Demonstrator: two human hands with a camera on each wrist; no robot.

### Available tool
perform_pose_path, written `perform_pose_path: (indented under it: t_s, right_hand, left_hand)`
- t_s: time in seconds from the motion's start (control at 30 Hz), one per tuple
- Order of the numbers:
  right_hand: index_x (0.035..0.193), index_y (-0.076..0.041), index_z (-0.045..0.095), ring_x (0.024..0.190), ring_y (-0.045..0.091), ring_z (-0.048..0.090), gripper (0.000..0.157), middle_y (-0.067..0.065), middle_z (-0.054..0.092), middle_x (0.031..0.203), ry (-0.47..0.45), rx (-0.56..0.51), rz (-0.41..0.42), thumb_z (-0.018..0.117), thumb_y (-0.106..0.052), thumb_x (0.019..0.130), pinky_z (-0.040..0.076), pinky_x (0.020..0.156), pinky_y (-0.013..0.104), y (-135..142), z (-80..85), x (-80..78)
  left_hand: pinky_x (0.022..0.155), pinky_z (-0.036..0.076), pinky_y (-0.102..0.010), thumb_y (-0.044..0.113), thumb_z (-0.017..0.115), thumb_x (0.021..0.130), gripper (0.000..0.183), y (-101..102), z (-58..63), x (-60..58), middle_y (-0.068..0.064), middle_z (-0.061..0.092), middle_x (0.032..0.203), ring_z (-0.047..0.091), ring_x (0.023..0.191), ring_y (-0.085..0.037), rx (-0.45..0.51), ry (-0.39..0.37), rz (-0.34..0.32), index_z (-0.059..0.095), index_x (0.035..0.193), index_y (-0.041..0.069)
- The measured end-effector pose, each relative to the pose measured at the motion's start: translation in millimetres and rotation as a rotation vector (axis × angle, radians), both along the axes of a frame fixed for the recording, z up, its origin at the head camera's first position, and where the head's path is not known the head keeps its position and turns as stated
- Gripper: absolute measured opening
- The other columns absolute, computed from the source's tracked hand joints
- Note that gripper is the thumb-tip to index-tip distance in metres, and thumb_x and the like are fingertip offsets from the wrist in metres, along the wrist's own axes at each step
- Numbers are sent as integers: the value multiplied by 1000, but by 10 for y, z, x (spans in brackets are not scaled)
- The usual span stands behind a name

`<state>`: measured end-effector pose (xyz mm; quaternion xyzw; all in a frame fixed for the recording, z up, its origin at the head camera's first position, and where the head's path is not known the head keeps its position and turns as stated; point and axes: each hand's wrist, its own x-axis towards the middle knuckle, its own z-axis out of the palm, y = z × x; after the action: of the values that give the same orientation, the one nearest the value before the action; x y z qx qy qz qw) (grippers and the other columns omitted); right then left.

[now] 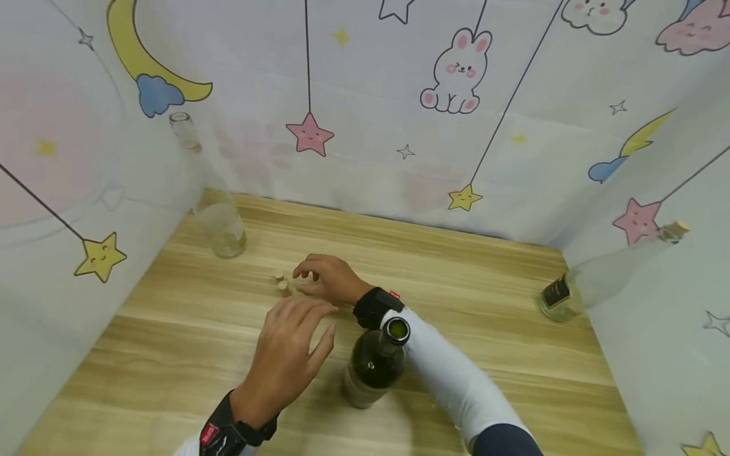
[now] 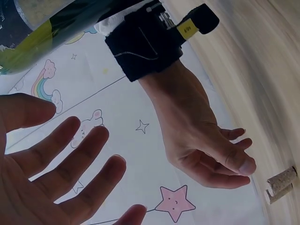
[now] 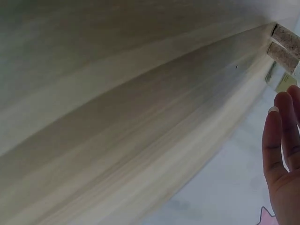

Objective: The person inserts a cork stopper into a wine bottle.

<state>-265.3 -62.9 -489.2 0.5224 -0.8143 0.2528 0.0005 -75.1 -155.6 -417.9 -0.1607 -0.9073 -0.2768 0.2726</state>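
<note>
Two small corks [image 1: 283,288] stand upright side by side on the wooden table. My right hand [image 1: 329,278] reaches toward them from the right, its fingers loosely bent and holding nothing. In the right wrist view its fingers [image 3: 283,136] lie just below the corks [image 3: 283,57]. My left hand [image 1: 292,354] hovers nearer to me with fingers spread and nothing in them; its open palm [image 2: 42,183] shows in the left wrist view. A dark green bottle [image 1: 371,370] stands uncorked beside my right forearm, its mouth facing up.
A clear uncorked bottle [image 1: 219,221] stands at the back left of the table [image 1: 399,247]. Another clear bottle [image 1: 593,285], with a cork [image 1: 678,228] in its neck, stands at the right edge. Cartoon-printed white cloth [image 1: 365,82] walls the back and both sides.
</note>
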Motion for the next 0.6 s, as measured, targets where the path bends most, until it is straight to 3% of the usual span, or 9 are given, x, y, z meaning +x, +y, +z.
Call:
perform_pose_path:
  t_s: [0.27,0.6]
  right_hand:
    - [106,-15,76,77,11,64,21,1,71,91,-33,16,21,78,-25,88,52,64,23,-182,-106,-84]
    - [105,-17,75,75,10,64,23,-1,72,88,-73,39,-8,79,-30,87,53,61,21,-286,-180,-66]
  left_hand:
    - [98,43,-60,14,72,85,25,-40,-10,43,-7,70,108,62,102,-29,35,-42,-7,71,110,9]
    - [98,44,-63,14,73,85,24,-100,-80,79,-6,70,105,62,101,-28,41,-57,5,71,108,10]
